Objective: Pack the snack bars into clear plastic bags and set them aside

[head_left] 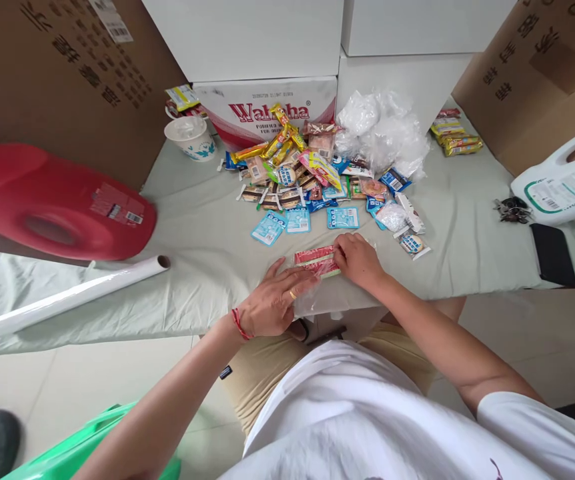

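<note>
A flat red and pale-green packet (313, 255) lies near the table's front edge, inside or under clear plastic film (312, 304) that hangs over the edge. My left hand (276, 300) rests with stretched fingers on the film, at the packet's lower left. Curled fingers of my right hand (358, 260) press on the packet's right end; whether they pinch the packet or only the film is hidden. Just beyond, light-blue flat packets (342, 217) lie in a row before a heap of small wrapped snacks (287, 177).
Crumpled clear plastic (385, 130) sits behind the heap, against a Wahaha carton (267, 107). A white film roll (72, 293), a red jug (57, 200) and a paper cup (191, 139) stand left. Right are a white detergent bottle (562, 183) and a black phone (552, 253).
</note>
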`<state>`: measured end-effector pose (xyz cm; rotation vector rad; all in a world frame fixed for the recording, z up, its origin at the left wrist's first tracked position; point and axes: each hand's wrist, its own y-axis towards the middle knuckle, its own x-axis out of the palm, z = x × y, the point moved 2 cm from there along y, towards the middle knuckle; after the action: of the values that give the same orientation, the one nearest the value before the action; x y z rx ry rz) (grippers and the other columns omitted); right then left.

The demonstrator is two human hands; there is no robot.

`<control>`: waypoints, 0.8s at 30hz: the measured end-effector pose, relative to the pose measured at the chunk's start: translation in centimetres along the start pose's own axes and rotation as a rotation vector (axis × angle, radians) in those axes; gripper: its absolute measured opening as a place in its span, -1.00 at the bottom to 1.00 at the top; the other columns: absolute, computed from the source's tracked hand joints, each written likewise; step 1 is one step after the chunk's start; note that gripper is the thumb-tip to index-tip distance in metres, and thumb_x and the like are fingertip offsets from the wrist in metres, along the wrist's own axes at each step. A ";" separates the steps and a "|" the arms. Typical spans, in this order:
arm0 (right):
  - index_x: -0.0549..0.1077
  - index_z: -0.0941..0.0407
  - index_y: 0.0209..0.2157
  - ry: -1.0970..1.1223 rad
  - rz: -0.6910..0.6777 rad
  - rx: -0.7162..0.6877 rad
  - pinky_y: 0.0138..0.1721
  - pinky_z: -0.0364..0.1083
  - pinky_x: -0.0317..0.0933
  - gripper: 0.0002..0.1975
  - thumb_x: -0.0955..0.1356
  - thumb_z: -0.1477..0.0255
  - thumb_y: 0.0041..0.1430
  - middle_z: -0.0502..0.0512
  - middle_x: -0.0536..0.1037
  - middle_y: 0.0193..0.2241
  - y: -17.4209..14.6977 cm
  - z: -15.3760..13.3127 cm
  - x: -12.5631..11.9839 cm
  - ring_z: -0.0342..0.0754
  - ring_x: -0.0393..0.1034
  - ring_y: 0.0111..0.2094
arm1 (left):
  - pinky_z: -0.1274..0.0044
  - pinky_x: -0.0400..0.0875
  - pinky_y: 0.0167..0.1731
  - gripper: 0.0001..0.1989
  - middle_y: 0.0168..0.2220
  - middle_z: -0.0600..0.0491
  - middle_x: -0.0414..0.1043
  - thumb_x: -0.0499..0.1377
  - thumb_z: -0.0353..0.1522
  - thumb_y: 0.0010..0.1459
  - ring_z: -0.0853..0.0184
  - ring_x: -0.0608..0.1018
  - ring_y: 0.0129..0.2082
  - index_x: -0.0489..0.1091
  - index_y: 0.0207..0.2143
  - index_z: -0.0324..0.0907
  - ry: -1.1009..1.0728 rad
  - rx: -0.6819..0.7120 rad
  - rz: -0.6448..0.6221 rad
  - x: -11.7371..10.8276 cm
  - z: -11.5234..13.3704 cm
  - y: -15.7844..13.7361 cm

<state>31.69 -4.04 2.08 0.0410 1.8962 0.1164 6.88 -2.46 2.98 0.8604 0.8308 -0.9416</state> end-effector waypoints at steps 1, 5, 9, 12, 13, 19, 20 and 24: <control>0.47 0.12 -0.18 0.012 -0.005 0.004 -0.20 -0.01 0.09 -0.85 0.25 0.50 0.39 0.19 0.58 -0.20 -0.1 0.1 -0.1 0.12 0.33 -0.14 | 0.05 -0.01 0.41 -0.27 0.24 -0.12 0.49 0.12 -0.51 0.13 0.10 0.48 0.27 0.22 0.37 -0.05 0.007 -0.011 0.037 0.3 0.0 -0.2; 0.47 0.11 -0.18 0.056 -0.049 0.019 -0.20 -0.03 0.10 -0.86 0.27 0.51 0.38 0.15 0.57 -0.20 0.0 0.3 -0.6 0.09 0.35 -0.13 | 0.29 0.35 0.16 -0.73 -0.06 -0.06 0.67 0.10 -0.34 0.35 0.20 0.64 0.00 0.55 -0.01 -0.09 -0.146 -0.238 0.275 1.5 -0.6 0.0; 0.51 0.14 -0.13 -0.034 -0.073 0.012 -0.16 0.00 0.13 -0.84 0.28 0.45 0.42 0.21 0.57 -0.17 0.4 -0.1 -1.6 0.13 0.34 -0.09 | 0.47 0.42 -0.25 -0.66 -0.35 0.02 0.64 0.09 -0.14 0.34 0.27 0.61 -0.33 0.56 -0.29 -0.13 -0.399 -0.764 0.494 2.6 -1.5 1.3; 0.55 0.15 -0.04 -0.146 0.065 -0.080 -0.10 0.08 0.16 -0.78 0.28 0.48 0.43 0.30 0.56 -0.06 0.0 -1.1 -2.2 0.19 0.32 -0.04 | 0.52 0.30 -0.40 -0.68 -0.49 0.10 0.52 0.14 -0.13 0.28 0.32 0.49 -0.47 0.51 -0.38 -0.13 -0.394 -0.986 0.539 3.1 -1.4 2.5; 0.56 0.13 -0.03 -0.139 0.111 -0.154 -0.07 0.10 0.18 -0.75 0.26 0.51 0.43 0.30 0.56 -0.03 -0.4 -1.6 -2.2 0.18 0.32 -0.03 | 0.52 0.29 -0.40 -0.72 -0.50 0.10 0.50 0.15 -0.15 0.26 0.33 0.47 -0.47 0.49 -0.40 -0.13 -0.365 -1.028 0.528 3.2 -1.3 2.8; 0.52 0.04 0.16 0.064 0.068 -0.586 0.24 0.16 0.22 -0.66 0.29 0.49 0.44 0.18 0.56 0.15 -2.3 -3.4 0.0 0.10 0.34 0.20 | 0.34 0.44 -0.12 -0.77 -0.15 -0.09 0.51 0.19 -0.27 0.19 0.17 0.54 -0.18 0.49 -0.13 -0.16 -0.078 -0.978 0.615 3.5 -1.4 2.6; 0.49 0.04 0.21 0.070 0.042 -0.579 0.28 0.18 0.21 -0.64 0.30 0.45 0.45 0.19 0.53 0.20 -2.2 -3.3 0.4 0.11 0.32 0.25 | 0.26 0.44 -0.02 -0.73 -0.07 -0.15 0.48 0.18 -0.27 0.21 0.11 0.53 -0.08 0.49 -0.07 -0.18 0.000 -0.953 0.634 3.5 -1.5 2.2; 0.46 0.06 0.26 0.153 0.001 -0.527 0.33 0.22 0.22 -0.61 0.29 0.37 0.48 0.20 0.49 0.26 -1.6 -2.2 1.1 0.10 0.29 0.32 | -0.01 0.32 0.11 -0.79 0.03 -0.25 0.43 0.17 -0.27 0.25 -0.13 0.38 0.16 0.54 -0.18 -0.16 0.184 -0.977 0.553 3.5 -1.5 1.0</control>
<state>29.29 -5.63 1.58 -0.3326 1.9622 0.6298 8.72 -1.97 -0.50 0.2703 0.9945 0.0797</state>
